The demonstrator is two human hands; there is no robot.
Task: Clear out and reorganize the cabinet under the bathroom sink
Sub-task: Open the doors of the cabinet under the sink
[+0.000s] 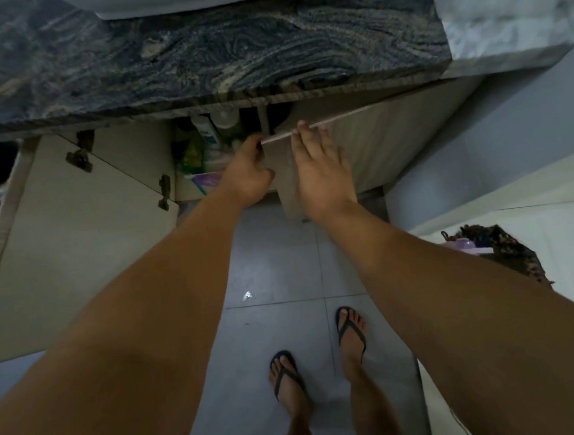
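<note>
While cabinet is only half open, step in hand looks like opening, before any clearing. Dark veined counter (197,52) overhangs cabinet; left door (75,251) swung wide, right door (359,150) ajar. Right hand (321,170) flat on right door face, fingers straight over top edge. Left hand (248,175) curled round that door's free edge, gripping it. Bottles (208,134) crowd inside. Next move likely: swing door fully, then lift bottles out.
</note>
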